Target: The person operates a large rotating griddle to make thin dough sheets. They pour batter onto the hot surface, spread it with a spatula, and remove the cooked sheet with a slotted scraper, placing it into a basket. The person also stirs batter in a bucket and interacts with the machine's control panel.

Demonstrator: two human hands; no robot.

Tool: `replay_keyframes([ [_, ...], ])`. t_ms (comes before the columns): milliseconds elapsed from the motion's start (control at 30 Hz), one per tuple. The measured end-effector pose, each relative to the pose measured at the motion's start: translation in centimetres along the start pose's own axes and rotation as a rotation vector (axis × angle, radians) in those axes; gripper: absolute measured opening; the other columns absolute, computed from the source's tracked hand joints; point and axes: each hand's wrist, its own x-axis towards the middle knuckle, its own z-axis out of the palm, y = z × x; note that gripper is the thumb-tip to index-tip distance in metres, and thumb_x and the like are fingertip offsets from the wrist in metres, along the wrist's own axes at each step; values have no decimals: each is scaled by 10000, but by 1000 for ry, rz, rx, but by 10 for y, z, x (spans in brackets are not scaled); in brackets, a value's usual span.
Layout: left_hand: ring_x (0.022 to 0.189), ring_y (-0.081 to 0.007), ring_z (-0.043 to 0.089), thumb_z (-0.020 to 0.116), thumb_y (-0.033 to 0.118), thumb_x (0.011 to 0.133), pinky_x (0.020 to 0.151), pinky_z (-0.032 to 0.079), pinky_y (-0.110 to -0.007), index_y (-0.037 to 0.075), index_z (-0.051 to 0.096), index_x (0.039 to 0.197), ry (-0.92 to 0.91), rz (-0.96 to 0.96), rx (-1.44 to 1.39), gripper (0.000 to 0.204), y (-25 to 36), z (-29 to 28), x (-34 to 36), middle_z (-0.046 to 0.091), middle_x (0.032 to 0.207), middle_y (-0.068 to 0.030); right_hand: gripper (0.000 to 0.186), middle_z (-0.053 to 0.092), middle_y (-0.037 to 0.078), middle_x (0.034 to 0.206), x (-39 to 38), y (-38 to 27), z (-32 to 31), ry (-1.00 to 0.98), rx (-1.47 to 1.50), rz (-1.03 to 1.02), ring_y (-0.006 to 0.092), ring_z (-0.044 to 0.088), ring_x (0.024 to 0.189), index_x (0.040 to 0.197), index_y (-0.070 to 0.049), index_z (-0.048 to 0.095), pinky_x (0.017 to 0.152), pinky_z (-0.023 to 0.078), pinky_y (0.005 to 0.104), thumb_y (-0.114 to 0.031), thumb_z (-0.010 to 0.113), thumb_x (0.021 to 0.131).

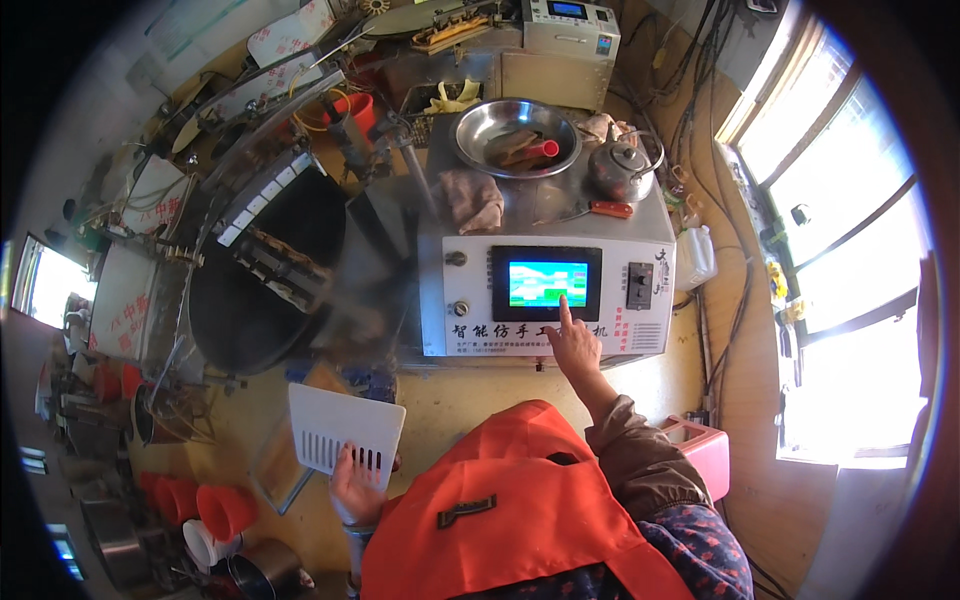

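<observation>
My left hand (pixel 356 486) grips the lower edge of a white flat plastic scraper (pixel 345 425) with a row of slots. Its thumb lies over the slotted face. With index finger stretched out, my right hand (pixel 577 350) touches or nearly touches the lower part of a lit touchscreen (pixel 540 284). That hand holds nothing; its other fingers are partly curled. The screen sits in the front panel of a metal machine (pixel 475 340), between two knobs and a small black control. Left of the panel lies a round dark griddle plate (pixel 240 310) with a bar across it.
On the machine stand a steel bowl (pixel 470 140), a metal kettle (pixel 622 170), a red-handled knife (pixel 611 209) and a brown cloth (pixel 473 200). Red buckets (pixel 224 511) and a metal pot (pixel 265 570) are at lower left. A pink stool (pixel 708 455) stands at right, near hanging cables.
</observation>
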Motion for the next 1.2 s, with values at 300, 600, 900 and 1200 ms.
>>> replay_keyframes([
  [300, 902, -272, 594, 464, 252, 921, 711, 497, -440, 53, 515, 1124, -90, -17, -7, 289, -2, 13, 4, 599, 1046, -110, 706, 619, 152, 805, 14, -5, 4, -93, -30, -18, 313, 638, 693, 1453, -204, 249, 576, 489, 426, -450, 555, 866],
  [600, 906, -292, 605, 514, 214, 878, 679, 531, -459, 52, 495, 1158, -91, -46, -13, 325, -4, 1, 4, 591, 1052, -111, 625, 641, 150, 875, -4, -2, -8, -8, 72, -33, 323, 645, 774, 1380, -164, 345, 627, 500, 430, -423, 567, 857],
  [900, 909, -209, 602, 555, 100, 857, 770, 500, -373, 52, 569, 1076, 17, -50, -8, 225, -25, 9, 20, 597, 1020, -60, 544, 640, 174, 945, -56, 22, -19, 33, 134, -47, 352, 631, 835, 1313, -135, 399, 699, 497, 447, -308, 594, 835],
  [1200, 897, -293, 609, 473, 186, 909, 677, 526, -470, 35, 501, 1145, 78, 38, 105, 282, -78, 56, 7, 591, 1038, -120, 422, 628, 172, 974, -42, 75, -26, -159, 201, -185, 357, 629, 844, 1223, -123, 463, 719, 506, 451, -259, 577, 841],
])
